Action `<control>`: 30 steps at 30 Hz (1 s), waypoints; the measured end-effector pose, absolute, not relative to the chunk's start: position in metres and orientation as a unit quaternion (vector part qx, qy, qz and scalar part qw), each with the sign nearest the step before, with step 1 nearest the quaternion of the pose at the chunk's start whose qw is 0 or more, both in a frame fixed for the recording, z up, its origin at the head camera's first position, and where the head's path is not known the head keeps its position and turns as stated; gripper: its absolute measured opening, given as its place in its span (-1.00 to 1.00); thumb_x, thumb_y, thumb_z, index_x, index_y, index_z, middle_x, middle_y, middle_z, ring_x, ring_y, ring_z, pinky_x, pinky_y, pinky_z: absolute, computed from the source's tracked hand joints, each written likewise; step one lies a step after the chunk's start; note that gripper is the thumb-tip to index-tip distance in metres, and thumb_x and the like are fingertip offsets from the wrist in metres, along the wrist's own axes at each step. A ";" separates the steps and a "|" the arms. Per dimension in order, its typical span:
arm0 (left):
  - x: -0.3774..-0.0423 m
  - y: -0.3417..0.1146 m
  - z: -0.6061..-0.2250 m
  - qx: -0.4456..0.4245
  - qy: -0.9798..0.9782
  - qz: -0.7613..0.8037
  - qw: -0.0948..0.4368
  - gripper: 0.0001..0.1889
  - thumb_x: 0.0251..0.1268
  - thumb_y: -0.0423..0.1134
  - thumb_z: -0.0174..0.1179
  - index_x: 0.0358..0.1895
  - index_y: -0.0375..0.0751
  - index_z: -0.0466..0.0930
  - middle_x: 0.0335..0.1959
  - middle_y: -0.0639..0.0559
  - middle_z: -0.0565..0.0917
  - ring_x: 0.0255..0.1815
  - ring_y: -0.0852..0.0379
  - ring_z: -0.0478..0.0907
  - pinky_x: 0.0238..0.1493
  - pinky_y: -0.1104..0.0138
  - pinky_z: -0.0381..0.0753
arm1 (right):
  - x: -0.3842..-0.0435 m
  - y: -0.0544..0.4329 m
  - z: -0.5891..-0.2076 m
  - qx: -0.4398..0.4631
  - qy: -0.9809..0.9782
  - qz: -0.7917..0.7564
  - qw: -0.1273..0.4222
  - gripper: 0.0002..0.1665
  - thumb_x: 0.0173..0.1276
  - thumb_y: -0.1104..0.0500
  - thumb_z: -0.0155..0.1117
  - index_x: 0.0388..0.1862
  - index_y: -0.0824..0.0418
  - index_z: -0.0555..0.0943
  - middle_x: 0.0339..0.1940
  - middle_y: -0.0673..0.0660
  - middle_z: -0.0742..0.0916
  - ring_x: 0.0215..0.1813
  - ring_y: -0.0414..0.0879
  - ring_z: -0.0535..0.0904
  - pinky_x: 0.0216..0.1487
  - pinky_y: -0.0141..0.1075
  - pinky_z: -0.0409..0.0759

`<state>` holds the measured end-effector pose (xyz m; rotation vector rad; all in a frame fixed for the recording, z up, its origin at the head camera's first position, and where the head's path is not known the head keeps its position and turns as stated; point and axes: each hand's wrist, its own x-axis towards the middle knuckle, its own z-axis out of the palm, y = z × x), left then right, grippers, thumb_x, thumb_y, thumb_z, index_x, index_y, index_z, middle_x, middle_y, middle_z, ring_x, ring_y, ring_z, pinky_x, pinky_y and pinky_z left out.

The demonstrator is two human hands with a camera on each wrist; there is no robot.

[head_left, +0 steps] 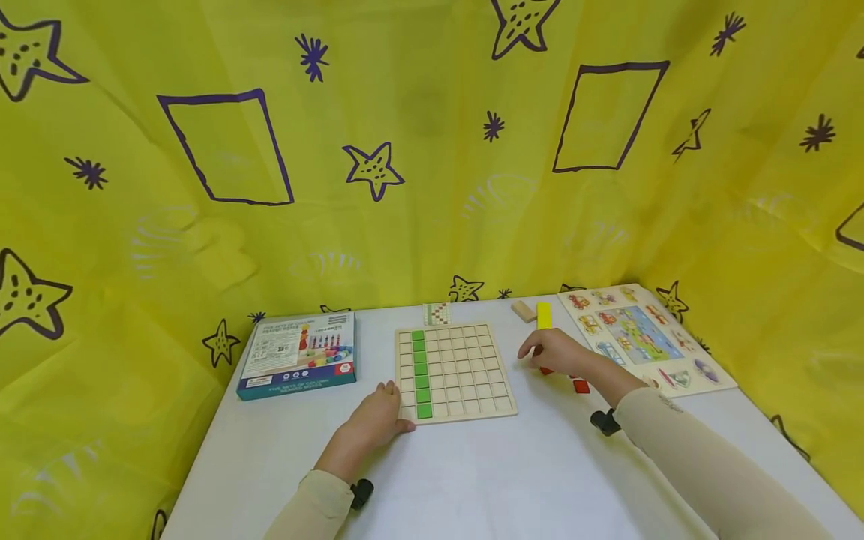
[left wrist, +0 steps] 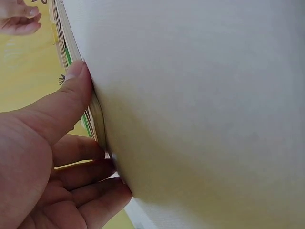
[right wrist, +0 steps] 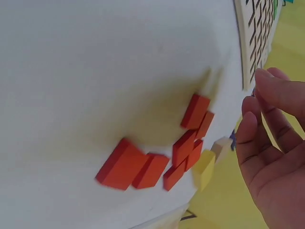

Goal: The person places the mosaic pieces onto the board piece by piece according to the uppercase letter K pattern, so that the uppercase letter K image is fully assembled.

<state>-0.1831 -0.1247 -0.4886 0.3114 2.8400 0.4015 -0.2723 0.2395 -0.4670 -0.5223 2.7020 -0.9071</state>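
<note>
A square wooden grid board [head_left: 466,375] lies on the table, with several green tiles [head_left: 421,369] in a column near its left side. My left hand [head_left: 373,417] grips the board's near left corner, thumb on the near edge and fingers along the left side; the left wrist view shows thumb and fingertips against the board's edge [left wrist: 71,40]. To the right of the board, my right hand [head_left: 559,351] hovers above loose red tiles [right wrist: 183,148]. Its fingers [right wrist: 259,148] are loosely bent, and no tile shows between them. In the head view this hand hides some red tiles.
A boxed toy set [head_left: 297,356] lies left of the board. Behind the board is a small pattern card [head_left: 437,313]. Yellow pieces [head_left: 544,315] and a plain wooden block [head_left: 523,310] lie at the back right, beside a picture puzzle board [head_left: 641,337]. Yellow cloth [head_left: 418,240] surrounds the table.
</note>
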 end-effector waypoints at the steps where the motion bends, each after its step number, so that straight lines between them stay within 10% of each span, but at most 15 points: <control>1: -0.183 -0.125 -0.489 0.107 0.976 0.139 0.127 -0.09 0.21 0.01 0.41 0.43 -0.56 0.25 0.44 -0.44 0.32 0.45 -0.35 0.28 0.37 -0.05 0.38 | -0.273 0.243 -0.469 -0.180 0.928 -0.304 0.121 -0.81 0.30 0.40 0.38 -0.13 0.24 0.76 -0.24 0.09 0.68 -0.25 -0.05 0.51 -0.27 -0.27 0.59; 30: -0.184 -0.125 -0.488 0.115 0.976 0.132 0.126 -0.09 0.22 0.02 0.40 0.41 -0.60 0.26 0.43 -0.45 0.33 0.45 -0.36 0.27 0.38 -0.04 0.37 | -0.270 0.266 -0.485 -0.195 0.931 -0.283 0.126 -0.80 0.20 0.43 0.47 -0.25 0.24 0.67 -0.34 0.01 0.67 -0.25 -0.07 0.51 -0.15 -0.23 0.57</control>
